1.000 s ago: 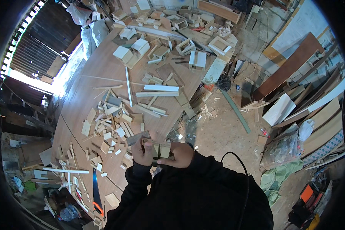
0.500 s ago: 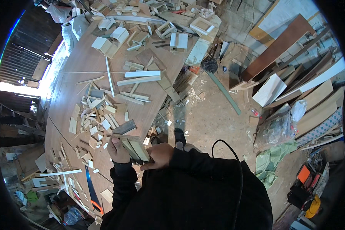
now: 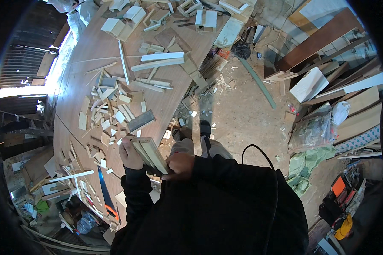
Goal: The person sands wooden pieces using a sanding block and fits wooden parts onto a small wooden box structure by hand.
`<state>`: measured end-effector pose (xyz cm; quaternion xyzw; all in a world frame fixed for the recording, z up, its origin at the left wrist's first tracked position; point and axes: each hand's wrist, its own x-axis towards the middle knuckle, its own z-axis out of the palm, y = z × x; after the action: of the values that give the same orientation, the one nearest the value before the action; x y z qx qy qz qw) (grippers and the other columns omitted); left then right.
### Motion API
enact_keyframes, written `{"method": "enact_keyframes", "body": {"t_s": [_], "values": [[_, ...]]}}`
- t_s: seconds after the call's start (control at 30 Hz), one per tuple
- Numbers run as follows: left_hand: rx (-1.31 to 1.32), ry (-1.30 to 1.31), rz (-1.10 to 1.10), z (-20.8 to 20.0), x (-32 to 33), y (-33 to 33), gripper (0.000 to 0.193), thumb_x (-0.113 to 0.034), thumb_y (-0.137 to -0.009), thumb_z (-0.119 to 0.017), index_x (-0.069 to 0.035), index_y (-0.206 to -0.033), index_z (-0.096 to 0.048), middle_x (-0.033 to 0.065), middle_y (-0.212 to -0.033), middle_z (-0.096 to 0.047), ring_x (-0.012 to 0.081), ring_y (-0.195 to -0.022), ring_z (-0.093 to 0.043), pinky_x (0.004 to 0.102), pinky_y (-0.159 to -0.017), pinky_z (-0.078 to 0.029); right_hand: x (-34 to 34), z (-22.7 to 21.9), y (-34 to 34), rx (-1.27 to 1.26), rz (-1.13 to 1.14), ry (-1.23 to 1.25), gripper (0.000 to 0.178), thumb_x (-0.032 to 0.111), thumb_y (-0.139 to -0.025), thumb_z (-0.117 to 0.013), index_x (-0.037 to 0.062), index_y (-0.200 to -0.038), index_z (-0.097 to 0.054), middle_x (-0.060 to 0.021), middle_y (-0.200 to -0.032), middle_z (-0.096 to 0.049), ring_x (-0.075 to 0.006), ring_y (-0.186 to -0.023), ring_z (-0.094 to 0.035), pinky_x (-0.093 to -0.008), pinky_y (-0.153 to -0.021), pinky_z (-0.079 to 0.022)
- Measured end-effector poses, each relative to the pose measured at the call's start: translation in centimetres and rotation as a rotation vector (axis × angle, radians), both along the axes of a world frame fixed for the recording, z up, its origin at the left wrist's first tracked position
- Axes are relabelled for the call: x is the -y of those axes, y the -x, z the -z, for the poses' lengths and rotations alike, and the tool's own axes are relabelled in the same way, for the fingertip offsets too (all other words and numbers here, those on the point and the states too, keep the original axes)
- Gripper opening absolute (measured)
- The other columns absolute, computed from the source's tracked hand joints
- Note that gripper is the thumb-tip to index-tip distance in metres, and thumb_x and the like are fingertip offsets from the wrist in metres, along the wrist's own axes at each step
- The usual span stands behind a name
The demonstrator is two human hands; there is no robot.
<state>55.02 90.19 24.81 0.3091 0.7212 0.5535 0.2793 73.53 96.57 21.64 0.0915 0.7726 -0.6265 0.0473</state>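
Note:
Between my two hands a small wooden box-like frame [image 3: 150, 154] with a slat down its middle is held tilted above the table's edge. My left hand [image 3: 131, 155] grips its left side, fingers wrapped over the upper corner. At its lower right end my right hand [image 3: 180, 165] closes on the frame, the fingers partly hidden. A dark grey block [image 3: 141, 121] lies on the table just beyond the frame. Left of that spreads a pile of small wood offcuts [image 3: 110, 108].
A handsaw [image 3: 106, 195] with an orange-trimmed handle lies left of my left forearm. White and plain strips [image 3: 159, 62] and several small wooden boxes [image 3: 206, 20] cover the far table [image 3: 78, 68]. Boards [image 3: 319, 44] lean at the right, beside green sheeting [image 3: 310, 163].
My view has shifted, so the table sits higher in the picture and more of my legs shows. Both hands keep hold of the wooden frame, which is tilted slightly differently.

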Motion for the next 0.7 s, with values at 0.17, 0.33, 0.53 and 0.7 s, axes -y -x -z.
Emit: {"method": "enact_keyframes", "body": {"t_s": [0.17,0.33,0.53,0.7], "values": [[0.071,0.017,-0.049,0.2,2.2,0.3,0.052,-0.044,-0.104,-0.037,-0.001,-0.084,-0.058,0.0031,-0.074,-0.061,0.0089,-0.067,-0.055,0.0243,-0.063,-0.044,2.5,1.6,0.7,-0.023,-0.014,0.010,0.056,0.052,-0.084,-0.061,-0.0022,-0.072,-0.063,-0.0195,-0.073,-0.061,-0.0367,-0.070,-0.061,-0.0451,-0.064,-0.046],[0.009,0.079,-0.049,1.3,5.8,1.7,0.055,-0.048,-0.104,-0.034,-0.002,-0.086,-0.058,0.0045,-0.075,-0.062,0.0113,-0.068,-0.056,0.0266,-0.065,-0.045,5.5,3.0,1.6,-0.192,0.023,0.002,0.052,0.050,-0.085,-0.062,-0.0012,-0.072,-0.065,-0.0188,-0.073,-0.062,-0.0357,-0.067,-0.061,-0.0443,-0.061,-0.046],[0.160,0.054,-0.203,0.5,10.4,1.2,0.060,-0.050,-0.104,-0.027,0.001,-0.100,-0.059,0.0073,-0.086,-0.064,0.0146,-0.076,-0.060,0.0286,-0.071,-0.048,7.4,0.0,2.1,-0.027,-0.040,-0.130,0.050,0.049,-0.085,-0.064,0.0001,-0.072,-0.065,-0.0183,-0.072,-0.063,-0.0355,-0.064,-0.061,-0.0421,-0.061,-0.048],[0.234,0.029,-0.264,5.7,20.9,2.3,0.065,-0.059,-0.101,-0.026,-0.002,-0.115,-0.054,0.0084,-0.092,-0.064,0.0182,-0.079,-0.063,0.0308,-0.070,-0.052,13.9,0.6,2.9,-0.079,0.013,-0.127,0.052,0.050,-0.085,-0.062,0.0002,-0.074,-0.068,-0.0184,-0.067,-0.063,-0.0357,-0.062,-0.063,-0.0429,-0.061,-0.050]]}}
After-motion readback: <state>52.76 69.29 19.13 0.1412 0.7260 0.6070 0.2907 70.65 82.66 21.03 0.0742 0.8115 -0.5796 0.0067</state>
